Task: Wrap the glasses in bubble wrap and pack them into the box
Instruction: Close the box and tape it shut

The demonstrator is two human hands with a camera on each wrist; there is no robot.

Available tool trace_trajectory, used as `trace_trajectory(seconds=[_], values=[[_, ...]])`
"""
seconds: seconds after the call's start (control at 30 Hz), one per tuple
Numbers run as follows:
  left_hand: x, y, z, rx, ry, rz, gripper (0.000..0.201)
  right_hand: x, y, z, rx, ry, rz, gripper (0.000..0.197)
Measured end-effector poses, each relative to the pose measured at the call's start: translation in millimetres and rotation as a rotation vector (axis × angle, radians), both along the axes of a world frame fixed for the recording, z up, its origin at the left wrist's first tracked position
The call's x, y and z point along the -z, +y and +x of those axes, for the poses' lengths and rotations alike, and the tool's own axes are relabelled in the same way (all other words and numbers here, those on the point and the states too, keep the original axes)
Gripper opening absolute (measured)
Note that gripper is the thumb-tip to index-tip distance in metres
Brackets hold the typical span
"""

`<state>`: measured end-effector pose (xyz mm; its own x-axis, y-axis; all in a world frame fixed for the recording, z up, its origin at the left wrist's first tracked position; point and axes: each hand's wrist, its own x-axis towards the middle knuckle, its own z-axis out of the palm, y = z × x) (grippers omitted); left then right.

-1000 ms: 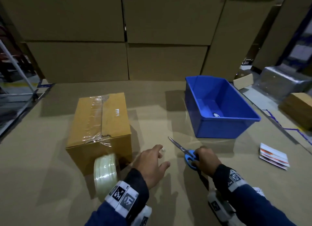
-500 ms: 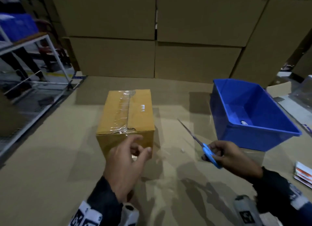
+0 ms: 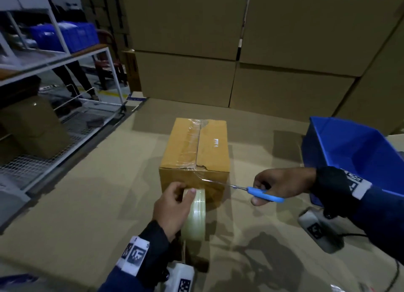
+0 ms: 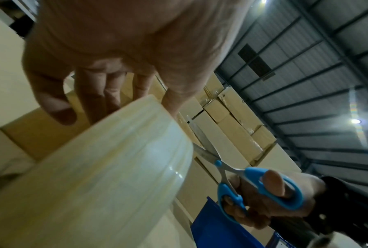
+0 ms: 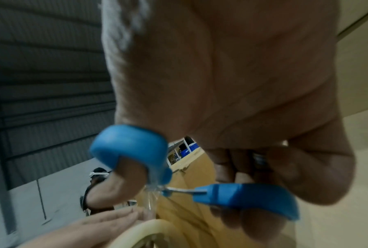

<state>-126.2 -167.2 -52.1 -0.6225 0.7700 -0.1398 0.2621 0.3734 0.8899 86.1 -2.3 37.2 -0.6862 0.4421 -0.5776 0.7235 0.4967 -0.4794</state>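
Item: cardboard box, closed, standing on the desk in front of you, its top seam carrying clear tape that is running down over the near edge. You are gripping the tape roll with your left hand, thumb on the outer face and fingers curled around the rim, holding it on edge just in front of the box's near face. Your right hand is clenching the scissors through the blue loops, with the blades pointing at the strip stretched between roll and box. The glasses and bubble wrap are not showing anywhere; presumably they are inside the sealed box, which cannot be confirmed. Handling, as a judgement: the box is probably feeling light but holding fragile contents, so you are better off taking it by both long sides or from underneath, never by the tape. The walls are stiff card, though the top flaps are likely giving under pressure. The stretched strip is thin, sticky and prone to folding onto itself, so keeping it taut is helping the cut. A blue bin is sitting to your right.
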Motion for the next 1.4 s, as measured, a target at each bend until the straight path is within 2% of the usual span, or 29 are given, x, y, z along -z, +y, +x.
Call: trace_trajectory(seconds=[0.07,0.17,0.23,0.47,0.77,0.83,1.0,1.13,1.4], values=[[2.4,3.8,-2.6,-0.017,-0.059,0.021,0.019,-3.3,4.6,-2.1,0.018,-0.033,-0.057,0.048],[4.9,6.9,-6.5,0.007,-0.148,0.058,0.013,-2.3,10.7,-3.6,0.012,-0.083,-0.098,0.062],[4.9,8.0,-7.4,0.028,-0.19,0.075,0.011,1.1,12.1,-5.0,0.011,-0.09,-0.13,0.06],[4.1,10.7,-5.0,-0.034,-0.098,0.161,0.006,1.3,14.2,-20.2,-0.015,-0.066,-0.168,0.055],[5.8,13.3,-9.2,-0.041,-0.217,0.162,0.007,-1.2,20.3,-38.3,-0.069,-0.084,-0.166,0.058],[4.9,13.0,-8.6,-0.042,-0.23,0.162,0.007,0.4,21.7,-42.8,-0.066,-0.068,-0.163,0.056],[4.9,12.4,-8.4,-0.044,-0.228,0.171,0.007,2.9,22.8,-49.7,-0.059,-0.033,-0.143,0.033],[5.7,12.4,-9.1,-0.048,-0.229,0.173,0.008,3.3,24.5,-52.9,-0.08,-0.006,-0.132,0.037],[9.9,15.1,-11.1,-0.042,-0.215,0.167,0.01,5.3,23.3,-52.8,-0.12,0.047,-0.073,0.028]])
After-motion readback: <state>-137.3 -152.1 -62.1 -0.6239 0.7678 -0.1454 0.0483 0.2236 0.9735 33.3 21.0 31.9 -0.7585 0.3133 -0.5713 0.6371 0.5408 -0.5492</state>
